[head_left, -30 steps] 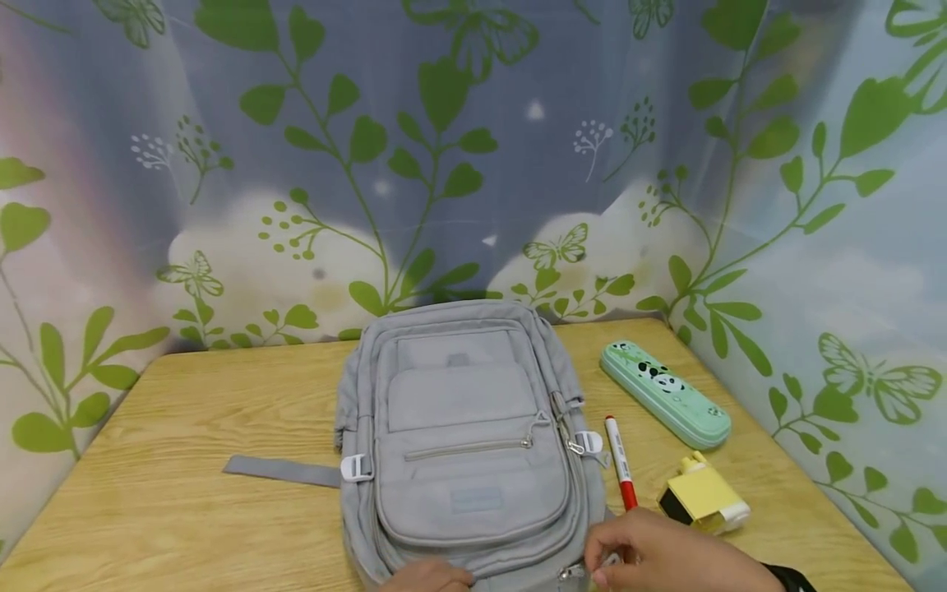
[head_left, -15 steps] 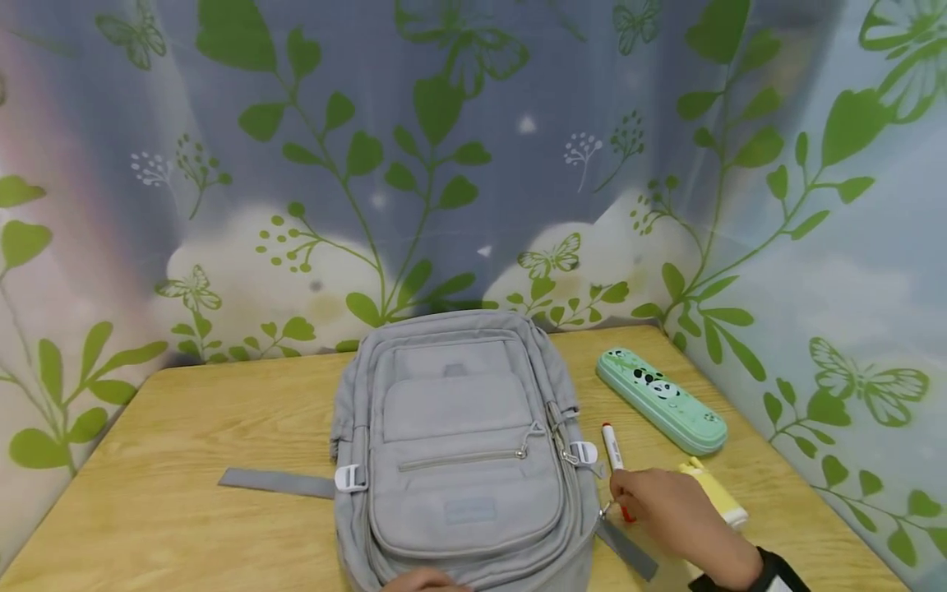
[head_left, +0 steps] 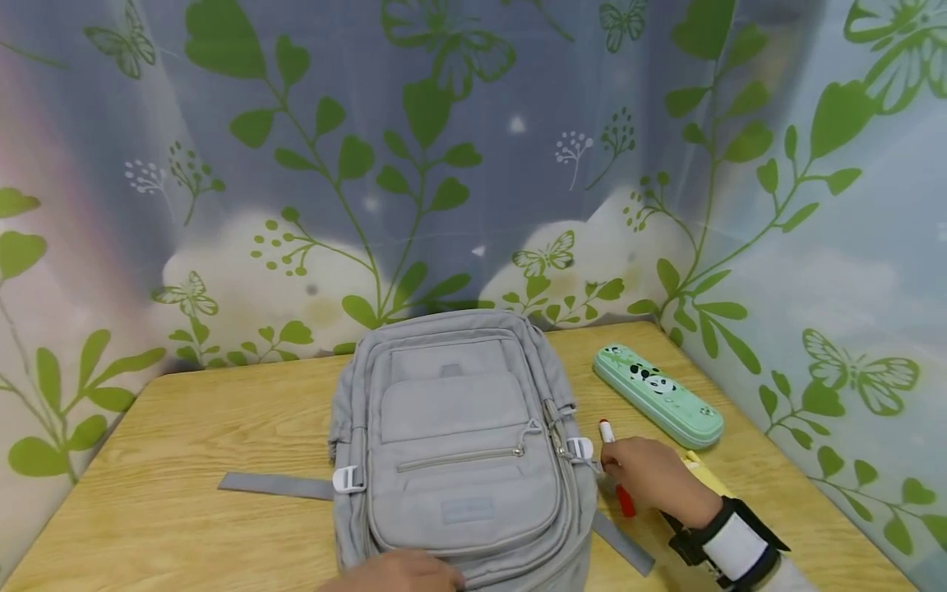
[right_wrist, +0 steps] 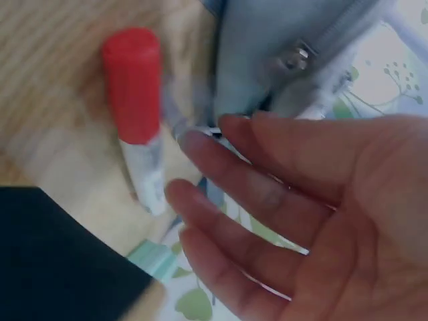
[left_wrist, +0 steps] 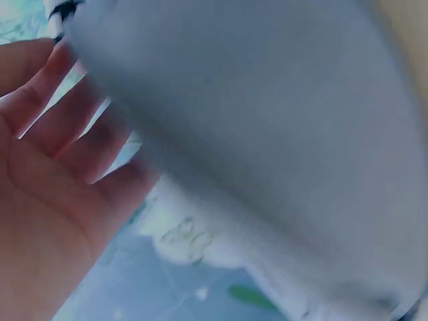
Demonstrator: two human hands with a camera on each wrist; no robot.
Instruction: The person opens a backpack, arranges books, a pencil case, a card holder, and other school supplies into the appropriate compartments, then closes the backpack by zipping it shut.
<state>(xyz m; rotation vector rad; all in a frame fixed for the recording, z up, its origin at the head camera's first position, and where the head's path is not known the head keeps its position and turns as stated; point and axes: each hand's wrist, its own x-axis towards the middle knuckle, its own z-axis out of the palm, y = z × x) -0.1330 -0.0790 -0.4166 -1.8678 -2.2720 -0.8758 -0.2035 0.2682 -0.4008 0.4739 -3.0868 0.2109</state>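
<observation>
Grey fabric backpack [head_left: 451,411]: flat on the wood-grain desk [head_left: 244,427], front pockets up; I take it as the clock's centre, twelve toward the leaf-printed backdrop [head_left: 444,205].
Bare left hand [head_left: 399,571]: between six and seven, touching the bag's lower part, its fingers extended rather than curled.
Bare right hand [head_left: 654,477]: at three, above the marker, fingers loosely bent and gripping nothing.
Slim white marker with red ends [head_left: 625,500]: at three on the desk, near the right fingertips, its middle hidden from above.
Long mint-green panda-print case [head_left: 658,399]: between two and three.
Boxy yellow object [head_left: 709,474]: at three, beyond the marker, partly covered by the right hand.
Flat grey webbing straps [head_left: 625,544]: one at nine, one at four.
</observation>
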